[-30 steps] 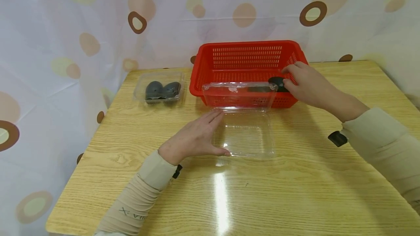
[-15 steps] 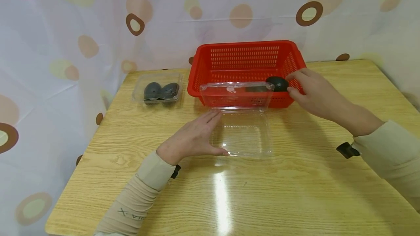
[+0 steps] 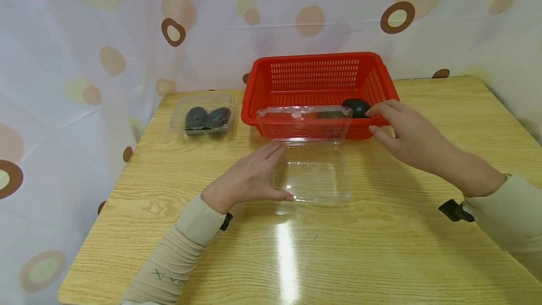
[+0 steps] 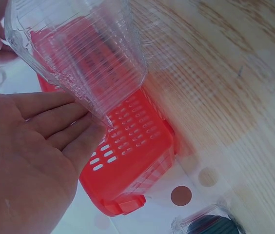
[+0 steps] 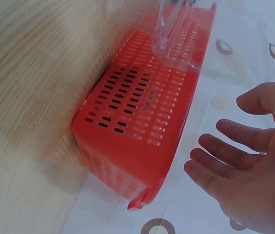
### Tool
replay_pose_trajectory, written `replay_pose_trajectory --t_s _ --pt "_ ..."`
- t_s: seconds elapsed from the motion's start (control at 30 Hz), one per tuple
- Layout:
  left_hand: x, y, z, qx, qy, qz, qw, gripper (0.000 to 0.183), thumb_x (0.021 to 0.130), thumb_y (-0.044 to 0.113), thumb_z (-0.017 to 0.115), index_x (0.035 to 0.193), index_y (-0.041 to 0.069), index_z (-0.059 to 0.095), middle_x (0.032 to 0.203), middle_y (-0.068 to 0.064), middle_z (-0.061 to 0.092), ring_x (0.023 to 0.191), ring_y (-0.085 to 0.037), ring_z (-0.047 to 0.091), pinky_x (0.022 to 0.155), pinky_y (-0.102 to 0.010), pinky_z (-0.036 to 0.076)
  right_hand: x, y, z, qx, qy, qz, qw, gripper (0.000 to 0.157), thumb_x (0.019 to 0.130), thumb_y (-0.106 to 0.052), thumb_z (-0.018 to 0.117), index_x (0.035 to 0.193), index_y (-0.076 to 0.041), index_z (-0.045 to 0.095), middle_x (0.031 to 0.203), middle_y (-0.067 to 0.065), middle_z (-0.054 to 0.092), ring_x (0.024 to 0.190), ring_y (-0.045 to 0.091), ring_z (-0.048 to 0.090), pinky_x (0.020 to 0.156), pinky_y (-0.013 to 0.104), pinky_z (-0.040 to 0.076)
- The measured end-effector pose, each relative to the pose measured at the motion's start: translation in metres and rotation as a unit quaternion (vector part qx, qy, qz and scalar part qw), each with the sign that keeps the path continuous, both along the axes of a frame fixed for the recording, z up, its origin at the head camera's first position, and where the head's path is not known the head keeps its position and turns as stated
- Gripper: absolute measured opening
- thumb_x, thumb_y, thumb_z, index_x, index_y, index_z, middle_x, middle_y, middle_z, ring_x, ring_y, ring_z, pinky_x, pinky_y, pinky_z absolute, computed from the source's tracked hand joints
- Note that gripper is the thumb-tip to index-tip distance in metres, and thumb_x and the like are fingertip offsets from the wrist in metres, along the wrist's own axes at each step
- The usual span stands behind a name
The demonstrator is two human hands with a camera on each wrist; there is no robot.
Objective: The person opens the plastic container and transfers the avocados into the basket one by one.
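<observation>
In the head view, my left hand (image 3: 250, 178) spans the left side of a clear plastic clamshell box (image 3: 317, 178), thumb at the front corner and straight fingers near the hinge. Its lid (image 3: 302, 128) stands raised against the red basket (image 3: 315, 57). The left wrist view shows extended fingers touching the box's edge. A dark green avocado (image 3: 354, 107) lies in the basket's right front corner. Beside it, over the front rim, is my right hand (image 3: 415, 135), fingers apart. In the right wrist view its palm (image 5: 259, 195) holds nothing.
At the back left of the wooden table (image 3: 203, 168) sits a closed clear box (image 3: 179, 112) with two dark avocados (image 3: 196, 119) inside. Another dark shape (image 3: 330, 115) shows through the raised lid. A patterned cloth (image 3: 271, 8) hangs behind the table.
My right hand has drawn back from the avocado, toward the front right, and its arm is lower in view. The avocado stays in the basket. My left hand holds its place at the box.
</observation>
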State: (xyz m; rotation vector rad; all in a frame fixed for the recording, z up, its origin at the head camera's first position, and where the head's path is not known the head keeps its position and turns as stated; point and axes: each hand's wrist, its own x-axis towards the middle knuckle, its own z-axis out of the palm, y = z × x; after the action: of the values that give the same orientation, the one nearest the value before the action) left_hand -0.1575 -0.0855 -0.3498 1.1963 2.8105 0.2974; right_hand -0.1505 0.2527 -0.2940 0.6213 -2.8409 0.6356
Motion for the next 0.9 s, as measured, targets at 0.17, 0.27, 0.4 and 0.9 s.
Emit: replay_pose_trajectory --t_s 0.17,0.27,0.4,0.9 --pt "0.000 0.000 0.000 0.000 -0.001 0.000 1.0000 0.115 0.078 0.071 0.068 0.157 0.001 0.021 0.164 -0.013 0.025 0.152 -0.026 0.025 0.123 -0.038 0.026 0.008 -0.006 -0.002 -0.004 -0.008 0.006 1.000 0.029 0.097 -0.012 0.058 0.124 -0.001 0.059 0.125 0.017 0.060 0.108 0.035 0.060 0.092 0.056 0.051" --pt "0.000 0.000 0.000 0.000 -0.005 0.002 1.0000 0.115 0.078 0.071 0.068 0.157 0.001 0.022 0.163 -0.013 0.026 0.152 -0.026 0.025 0.123 -0.038 0.027 0.012 -0.010 -0.003 -0.002 -0.017 0.008 1.000 0.033 0.097 -0.013 0.059 0.127 0.000 0.058 0.128 0.018 0.058 0.105 0.034 0.062 0.091 0.056 0.052" --pt "0.000 0.000 0.001 -0.002 -0.015 0.010 0.9998 0.116 0.076 0.072 0.068 0.157 0.002 0.023 0.164 -0.012 0.026 0.152 -0.025 0.025 0.122 -0.039 0.027 0.017 -0.013 -0.007 0.004 -0.020 0.024 0.999 0.033 0.096 -0.011 0.059 0.127 0.000 0.056 0.129 0.018 0.057 0.102 0.032 0.063 0.089 0.054 0.054" --pt "0.000 0.001 0.000 -0.006 -0.020 0.017 0.9996 0.117 0.076 0.072 0.069 0.157 0.002 0.023 0.164 -0.013 0.026 0.152 -0.025 0.024 0.123 -0.039 0.027 0.024 -0.025 -0.020 0.003 -0.013 0.058 0.998 0.028 0.096 -0.011 0.061 0.122 -0.001 0.060 0.124 0.014 0.061 0.113 0.034 0.058 0.095 0.054 0.050"
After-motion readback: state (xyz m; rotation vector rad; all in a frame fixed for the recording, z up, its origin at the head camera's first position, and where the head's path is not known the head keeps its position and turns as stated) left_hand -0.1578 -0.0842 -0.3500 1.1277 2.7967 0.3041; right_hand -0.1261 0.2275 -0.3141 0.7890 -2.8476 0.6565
